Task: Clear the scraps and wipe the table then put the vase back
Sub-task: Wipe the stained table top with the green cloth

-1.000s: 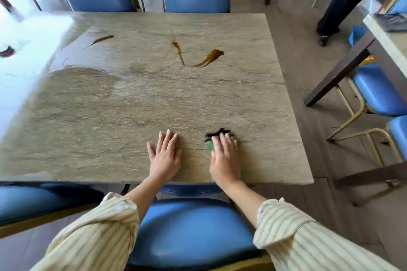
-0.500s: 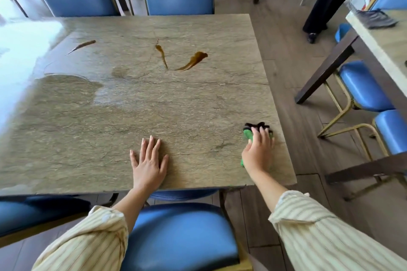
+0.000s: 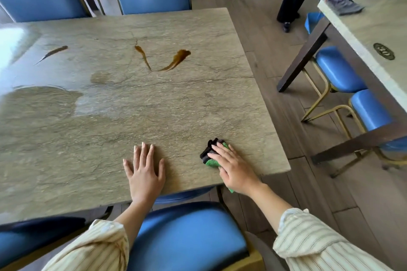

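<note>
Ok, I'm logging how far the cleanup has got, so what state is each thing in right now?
table: partly wiped, with a damp patch on its left part
brown streaks: three, not yet wiped, on the far part of the table
cloth: folded, flat on the table near its right corner
right hand: pressing the cloth with straight fingers
left hand: flat on the table, holding nothing
</note>
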The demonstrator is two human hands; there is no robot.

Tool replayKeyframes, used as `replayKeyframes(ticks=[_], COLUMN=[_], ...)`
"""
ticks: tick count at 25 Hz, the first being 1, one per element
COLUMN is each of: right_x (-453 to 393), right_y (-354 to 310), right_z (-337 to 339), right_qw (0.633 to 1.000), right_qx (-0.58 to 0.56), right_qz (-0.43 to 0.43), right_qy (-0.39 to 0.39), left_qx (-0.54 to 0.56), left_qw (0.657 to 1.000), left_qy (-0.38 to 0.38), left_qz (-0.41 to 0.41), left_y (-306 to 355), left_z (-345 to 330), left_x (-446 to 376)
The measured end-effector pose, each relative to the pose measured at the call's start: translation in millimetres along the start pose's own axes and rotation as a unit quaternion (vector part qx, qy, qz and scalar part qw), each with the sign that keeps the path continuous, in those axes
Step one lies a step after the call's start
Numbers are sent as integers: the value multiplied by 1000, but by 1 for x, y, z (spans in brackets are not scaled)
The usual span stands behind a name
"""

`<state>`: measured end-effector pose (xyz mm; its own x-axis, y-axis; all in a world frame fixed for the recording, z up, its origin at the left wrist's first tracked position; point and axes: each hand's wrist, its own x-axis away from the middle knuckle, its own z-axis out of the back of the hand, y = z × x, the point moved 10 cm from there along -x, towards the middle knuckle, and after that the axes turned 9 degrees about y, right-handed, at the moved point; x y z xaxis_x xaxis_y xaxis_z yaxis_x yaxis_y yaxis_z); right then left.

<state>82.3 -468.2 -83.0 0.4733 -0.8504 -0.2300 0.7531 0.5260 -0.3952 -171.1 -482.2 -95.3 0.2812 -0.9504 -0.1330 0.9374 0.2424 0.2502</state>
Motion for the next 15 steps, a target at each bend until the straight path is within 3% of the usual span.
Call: replayKeyframes(ticks=[6,10,12,15], right_x=[18,4,-3,6], right_y=[124,135,116,87], right_z=[60,62,50,40], right_qw=[975,935,959,998], right_qx=[34,54,33,2], right_qz=[-200,-311,-245,-49], right_qy=[96,162,135,32], left_qx=[-37,-22,-7,16], left_qw=[999,999,997,997], left_qy=[-29,-23,-23,-31], left_qz=[-8,32,71,68], left_y=[3,10,25,77], left_z=[-9,-10,-13,-22], left_x=[-4,-12,-9,-2])
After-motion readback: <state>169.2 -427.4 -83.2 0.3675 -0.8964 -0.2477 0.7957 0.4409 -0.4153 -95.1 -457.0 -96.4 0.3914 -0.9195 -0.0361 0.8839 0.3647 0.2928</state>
